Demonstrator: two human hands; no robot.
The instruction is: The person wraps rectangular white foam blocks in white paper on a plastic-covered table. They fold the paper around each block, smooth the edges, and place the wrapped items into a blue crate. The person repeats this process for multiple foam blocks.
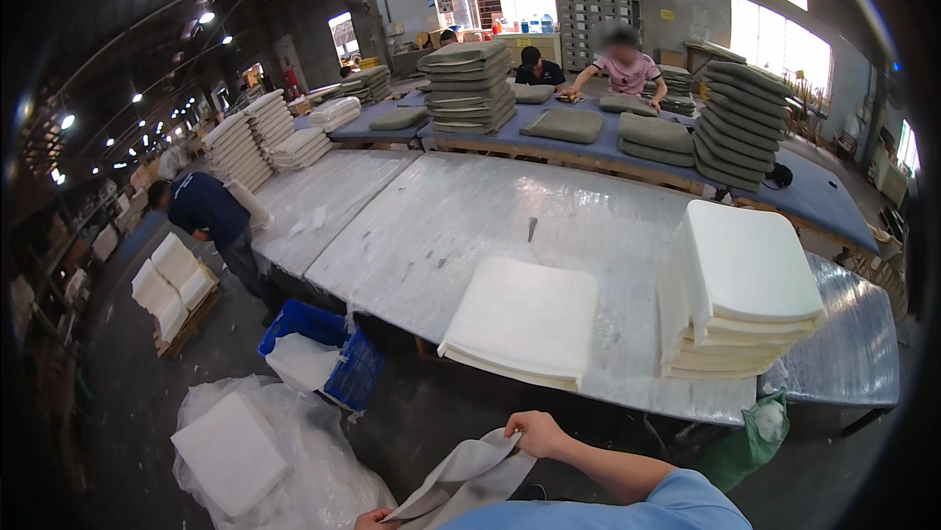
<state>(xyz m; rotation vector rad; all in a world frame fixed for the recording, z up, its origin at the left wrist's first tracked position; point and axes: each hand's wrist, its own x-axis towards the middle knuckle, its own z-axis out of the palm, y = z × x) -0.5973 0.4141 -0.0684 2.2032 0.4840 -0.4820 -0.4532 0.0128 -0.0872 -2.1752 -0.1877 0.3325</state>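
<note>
A piece of light grey cloth is stretched between my two hands at the table's near side, its folds hanging in front of my body. My right hand pinches its upper right edge. Down at the lower rim of the picture, my left hand is closed on the opposite end, only partly in view. On the plastic-covered table, beyond my hands, lie white foam cushion pads in a low pile. A taller stack of white pads stands at the table's right.
At left, a plastic bag bears a white pad, near a blue crate. A green sack hangs by the table's right front edge. Grey cushions are stacked on the far blue table. One person bends at left; others work beyond.
</note>
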